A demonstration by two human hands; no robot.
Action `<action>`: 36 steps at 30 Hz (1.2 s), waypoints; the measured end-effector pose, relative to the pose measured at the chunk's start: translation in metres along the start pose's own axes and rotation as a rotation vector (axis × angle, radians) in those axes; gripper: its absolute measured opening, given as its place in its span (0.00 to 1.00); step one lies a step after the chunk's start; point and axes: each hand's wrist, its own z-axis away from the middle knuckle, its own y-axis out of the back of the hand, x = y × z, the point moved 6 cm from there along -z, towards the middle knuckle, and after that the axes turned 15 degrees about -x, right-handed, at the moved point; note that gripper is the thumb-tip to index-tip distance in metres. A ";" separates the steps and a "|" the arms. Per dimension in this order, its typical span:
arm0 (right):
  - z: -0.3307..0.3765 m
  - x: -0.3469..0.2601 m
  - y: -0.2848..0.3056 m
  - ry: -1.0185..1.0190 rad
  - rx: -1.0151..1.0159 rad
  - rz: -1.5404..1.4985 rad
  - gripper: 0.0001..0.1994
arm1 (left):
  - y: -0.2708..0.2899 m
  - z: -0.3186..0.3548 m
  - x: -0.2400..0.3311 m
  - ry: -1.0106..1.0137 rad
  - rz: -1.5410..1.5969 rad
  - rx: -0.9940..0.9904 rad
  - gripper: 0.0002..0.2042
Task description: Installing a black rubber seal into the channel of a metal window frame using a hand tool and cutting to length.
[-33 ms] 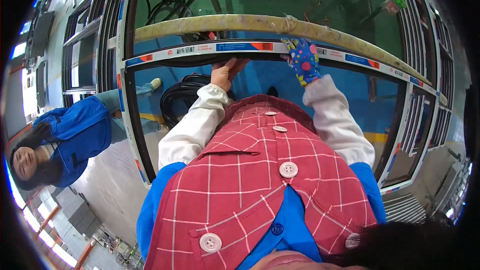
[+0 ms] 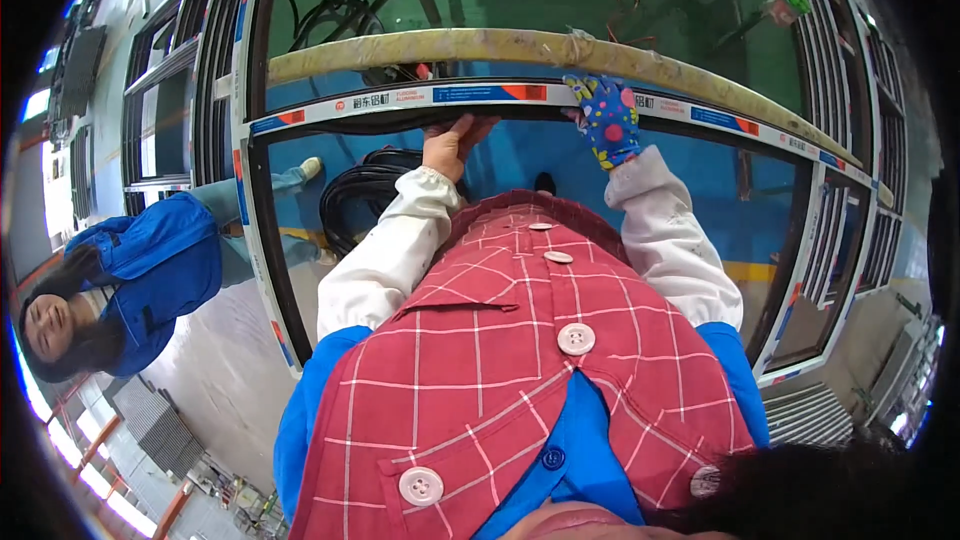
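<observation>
A large aluminium window frame [image 2: 400, 98] lies across in front of me, its crossbar covered in white, blue and red film. A black strip [image 2: 385, 124], like a rubber seal, runs along the bar's near edge. My bare left hand [image 2: 452, 147] is closed at that edge, thumb and fingers on the strip; the fingertips are partly hidden under the bar. To its right, my right hand [image 2: 606, 122], in a blue glove with coloured dots, is closed over the same bar, fingers on top and thumb at the near side.
Beyond the crossbar runs a wrapped yellowish support beam [image 2: 400, 48]. A coil of black strip [image 2: 350, 202] lies on the blue floor below. A person in a blue jacket [image 2: 165, 260] stands at the left. More frames [image 2: 160, 90] stand left and right; metal profiles [image 2: 808, 418] lie lower right.
</observation>
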 end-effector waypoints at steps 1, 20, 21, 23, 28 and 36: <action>-0.003 -0.008 -0.001 0.050 -0.001 0.016 0.26 | -0.002 0.000 0.001 -0.033 0.032 -0.032 0.11; -0.039 -0.077 -0.007 0.004 0.081 -0.026 0.23 | -0.001 0.000 0.000 0.043 0.107 -0.063 0.11; -0.040 -0.080 -0.003 -0.004 0.185 -0.046 0.22 | -0.001 -0.001 -0.001 0.046 0.104 -0.073 0.11; -0.046 -0.089 -0.008 0.024 0.152 -0.051 0.22 | -0.004 -0.003 -0.004 0.039 0.093 -0.104 0.11; -0.056 -0.108 -0.015 0.021 0.038 -0.079 0.25 | -0.004 0.004 0.016 0.090 0.085 -0.280 0.13; -0.065 -0.134 -0.013 -0.004 0.039 -0.030 0.28 | 0.085 0.024 0.087 0.069 -0.016 -0.115 0.14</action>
